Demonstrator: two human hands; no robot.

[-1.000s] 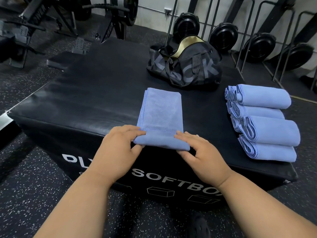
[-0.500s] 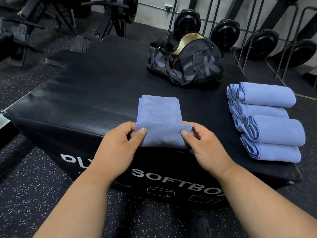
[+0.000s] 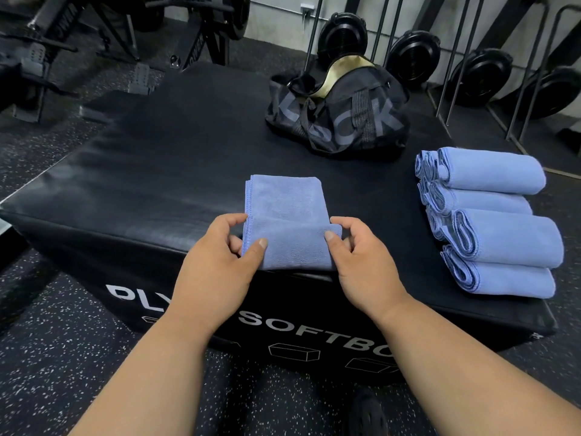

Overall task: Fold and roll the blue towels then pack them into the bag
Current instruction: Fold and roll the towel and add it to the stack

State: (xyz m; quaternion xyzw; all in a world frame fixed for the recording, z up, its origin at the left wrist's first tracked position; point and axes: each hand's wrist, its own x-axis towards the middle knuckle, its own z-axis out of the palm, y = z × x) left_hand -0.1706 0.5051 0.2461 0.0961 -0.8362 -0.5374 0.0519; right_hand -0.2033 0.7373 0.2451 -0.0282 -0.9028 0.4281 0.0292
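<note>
Both hands have rolled the blue towel's [image 3: 284,212] near end farther up.

The soft folded towel [image 3: 284,202] is light blue with a darker blue stitched edge. The four rolled soft towels [image 3: 490,221] beside it are the same light blue with dark blue edges. The big padded box [image 3: 151,171] is shiny black with white letters and little white box drawings on its front. The cloth gym bag [image 3: 338,116] is black with big grey letters and a gold inside. The rubber floor [image 3: 63,357] is black with white speckles.
</note>
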